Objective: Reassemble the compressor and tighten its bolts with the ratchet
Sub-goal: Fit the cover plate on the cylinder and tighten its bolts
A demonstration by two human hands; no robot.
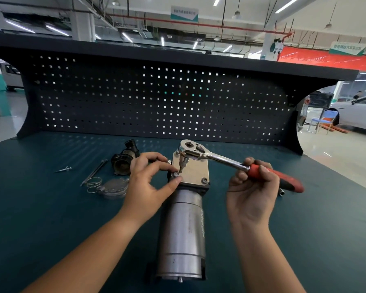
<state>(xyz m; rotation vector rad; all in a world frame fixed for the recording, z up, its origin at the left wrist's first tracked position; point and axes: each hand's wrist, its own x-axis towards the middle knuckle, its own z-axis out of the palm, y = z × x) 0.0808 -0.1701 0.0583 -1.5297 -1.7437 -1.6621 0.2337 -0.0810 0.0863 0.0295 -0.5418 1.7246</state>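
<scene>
Left hand [148, 180] pinches blurred bolt [176, 174] — ratchet [220, 159] tip indistinct.

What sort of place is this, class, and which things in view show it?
Probably a car repair or training workshop: a workbench with a perforated tool panel, a white car on the open floor at right, and a ratchet held over a compressor.

Teal bench [51, 208]: compressor [183, 229], spring [93, 183], cover [114, 188], bolts [97, 169], socket [281, 191]
</scene>
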